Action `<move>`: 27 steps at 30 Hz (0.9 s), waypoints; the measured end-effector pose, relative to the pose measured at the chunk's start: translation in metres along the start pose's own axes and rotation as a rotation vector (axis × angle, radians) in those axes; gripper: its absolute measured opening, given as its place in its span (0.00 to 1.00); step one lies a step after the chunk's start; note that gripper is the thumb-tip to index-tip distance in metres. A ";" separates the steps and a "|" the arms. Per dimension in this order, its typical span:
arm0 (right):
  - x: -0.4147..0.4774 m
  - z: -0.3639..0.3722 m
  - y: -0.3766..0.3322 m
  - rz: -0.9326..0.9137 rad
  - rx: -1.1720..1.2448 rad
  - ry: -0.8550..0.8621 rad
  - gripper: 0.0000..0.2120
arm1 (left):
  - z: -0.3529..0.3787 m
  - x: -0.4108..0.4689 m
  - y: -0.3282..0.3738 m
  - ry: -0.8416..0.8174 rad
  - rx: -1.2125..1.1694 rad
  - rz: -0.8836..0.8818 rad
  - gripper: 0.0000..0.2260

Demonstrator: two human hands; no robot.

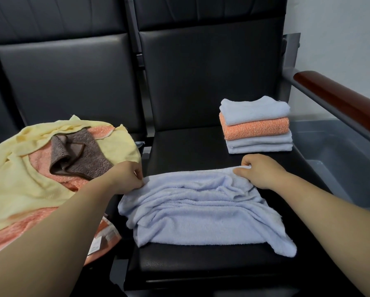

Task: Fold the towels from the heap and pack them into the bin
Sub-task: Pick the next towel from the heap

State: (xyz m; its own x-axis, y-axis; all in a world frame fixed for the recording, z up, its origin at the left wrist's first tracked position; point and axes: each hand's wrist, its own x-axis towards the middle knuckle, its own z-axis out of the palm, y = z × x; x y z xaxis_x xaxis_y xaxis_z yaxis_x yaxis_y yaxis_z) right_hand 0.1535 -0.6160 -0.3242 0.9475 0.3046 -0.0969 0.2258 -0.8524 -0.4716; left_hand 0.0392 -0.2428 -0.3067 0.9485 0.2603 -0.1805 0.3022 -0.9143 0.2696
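A pale blue towel [199, 211] lies rumpled and partly folded on the black seat [190, 262] in front of me. My left hand [126, 176] pinches its far left corner. My right hand [259, 170] grips its far right corner. A heap of unfolded towels lies on the seat to the left: a yellow one [25, 179], an orange one [40, 219] and a brown one [79, 157]. A stack of three folded towels [257, 125], blue, orange and blue, sits at the back right of the seat. The grey bin [338, 151] stands to the right, below the armrest.
Black padded backrests [201, 71] rise behind both seats. A red-brown armrest [340, 99] on a grey metal frame runs along the right side, above the bin. A white wall is at the far right.
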 end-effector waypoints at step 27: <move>-0.009 0.000 -0.017 0.086 0.054 0.179 0.03 | -0.007 -0.012 -0.007 0.150 -0.006 0.006 0.06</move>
State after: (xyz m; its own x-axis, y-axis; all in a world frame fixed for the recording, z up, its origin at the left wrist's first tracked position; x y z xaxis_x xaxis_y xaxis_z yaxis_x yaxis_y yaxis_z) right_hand 0.1409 -0.6048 -0.3150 0.9889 0.1473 0.0168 0.1349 -0.8466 -0.5148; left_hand 0.0267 -0.2376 -0.2998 0.9538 0.2984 -0.0358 0.2964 -0.9143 0.2761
